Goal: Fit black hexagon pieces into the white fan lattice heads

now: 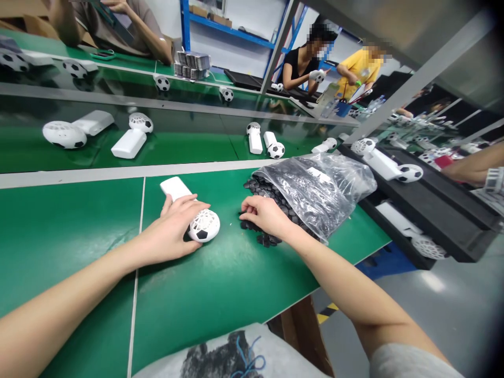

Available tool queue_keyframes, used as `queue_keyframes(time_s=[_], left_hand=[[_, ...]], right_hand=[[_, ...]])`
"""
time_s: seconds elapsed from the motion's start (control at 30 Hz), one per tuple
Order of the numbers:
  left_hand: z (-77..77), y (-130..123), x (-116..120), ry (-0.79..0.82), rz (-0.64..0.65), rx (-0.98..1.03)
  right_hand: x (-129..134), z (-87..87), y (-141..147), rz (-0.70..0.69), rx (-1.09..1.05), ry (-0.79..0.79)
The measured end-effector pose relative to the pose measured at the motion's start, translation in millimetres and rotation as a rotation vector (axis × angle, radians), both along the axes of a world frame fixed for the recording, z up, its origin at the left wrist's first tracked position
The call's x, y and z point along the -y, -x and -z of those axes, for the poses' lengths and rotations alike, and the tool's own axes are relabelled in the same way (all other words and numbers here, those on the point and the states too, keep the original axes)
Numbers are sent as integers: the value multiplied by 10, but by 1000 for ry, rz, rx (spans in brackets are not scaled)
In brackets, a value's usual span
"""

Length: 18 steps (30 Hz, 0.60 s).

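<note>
A white handheld fan with a soccer-ball-patterned round head point(204, 226) lies on the green table under my left hand point(173, 226). The fingers of that hand wrap round the fan where the head meets the white handle point(175, 189). Over a heap of small black pieces point(270, 240), my right hand point(263, 214) has its thumb and fingertips pinched together, with a black piece at the tips. The heap spills from the mouth of a clear plastic bag point(318, 189), which lies on its side just beyond my right hand.
Several similar fans point(129, 143) lie on the green conveyor belt point(205, 142) behind a pale rail point(98, 172). Black trays point(441, 194) holding more fans stand at the right. Co-workers sit across the line, and a metal post point(405, 73) slants at upper right.
</note>
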<state>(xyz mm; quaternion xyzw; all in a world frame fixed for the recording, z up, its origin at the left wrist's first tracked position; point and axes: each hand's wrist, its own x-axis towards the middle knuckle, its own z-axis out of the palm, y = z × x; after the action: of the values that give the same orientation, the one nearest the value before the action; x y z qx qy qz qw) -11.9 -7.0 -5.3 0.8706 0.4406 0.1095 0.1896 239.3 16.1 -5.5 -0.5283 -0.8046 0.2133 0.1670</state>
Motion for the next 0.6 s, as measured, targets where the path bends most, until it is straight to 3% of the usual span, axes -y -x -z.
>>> queue_keyframes(time_s=[0.3,0.43,0.6], left_hand=[[61,-38,-6,70,-77,171],[-1,12,-47,140,18,182],[-70,31,-69,174,51,164]], right_hand=[[109,-99,14,-99,134,-56],[186,-175,101,-134,-14,-44],[329,-283,267,-160,-230,136]])
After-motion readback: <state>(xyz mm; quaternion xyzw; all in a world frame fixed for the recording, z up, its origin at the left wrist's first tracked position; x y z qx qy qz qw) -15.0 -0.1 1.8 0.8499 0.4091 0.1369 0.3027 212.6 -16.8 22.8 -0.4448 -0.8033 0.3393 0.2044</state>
